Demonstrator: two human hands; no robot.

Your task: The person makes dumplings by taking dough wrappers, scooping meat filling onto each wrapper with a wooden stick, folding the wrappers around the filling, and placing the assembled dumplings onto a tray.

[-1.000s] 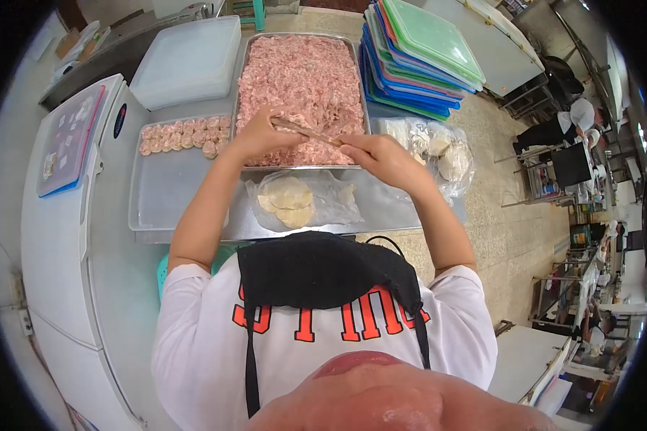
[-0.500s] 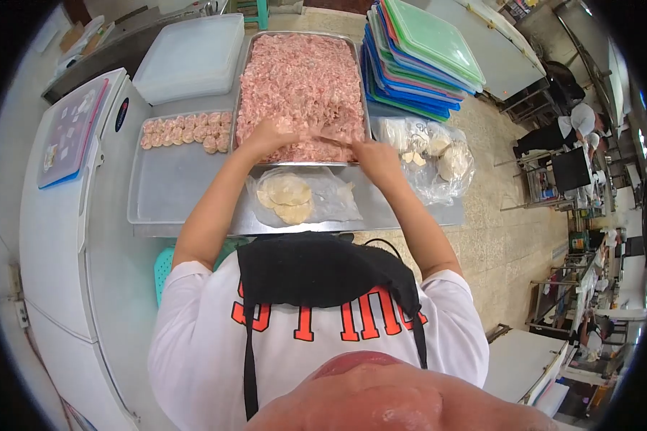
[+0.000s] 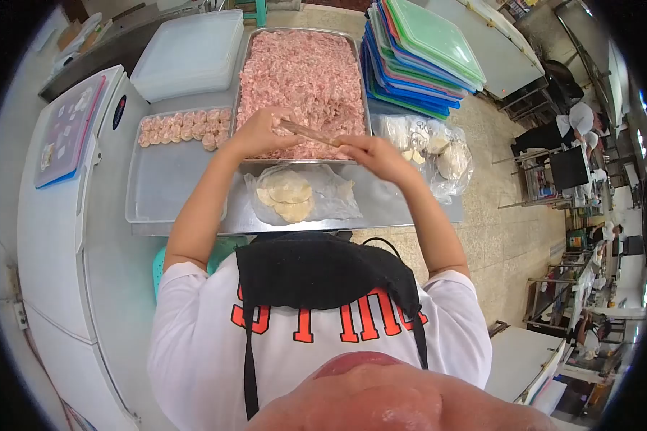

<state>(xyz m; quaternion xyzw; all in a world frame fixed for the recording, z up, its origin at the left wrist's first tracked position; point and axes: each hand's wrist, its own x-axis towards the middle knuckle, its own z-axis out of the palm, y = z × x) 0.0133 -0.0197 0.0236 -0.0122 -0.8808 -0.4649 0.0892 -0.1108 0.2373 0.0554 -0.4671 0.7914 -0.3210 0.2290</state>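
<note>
My right hand (image 3: 375, 156) grips one end of a narrow flat spreading stick (image 3: 310, 133). Its other end reaches the curled fingers of my left hand (image 3: 261, 133). What my left hand holds, if anything, is hidden by its fingers. Both hands are over the near end of a deep metal tray (image 3: 302, 161) filled with pink minced meat (image 3: 298, 75). Below the hands, a small stack of round dough wrappers (image 3: 286, 192) lies on a clear plastic bag. To the left, filled dumplings (image 3: 185, 129) stand in rows along the far edge of a translucent plastic tray (image 3: 172, 179).
Stacked clear containers (image 3: 190, 54) stand at the back left, and coloured lids (image 3: 428, 50) are piled at the back right. Bagged wrappers (image 3: 449, 158) lie right of the meat. A white freezer (image 3: 57, 237) borders the left side. Other people work far right.
The stick has come up off the meat toward my left hand. My right hand has turned and moved slightly nearer to me, and my left hand has shifted a little left.
</note>
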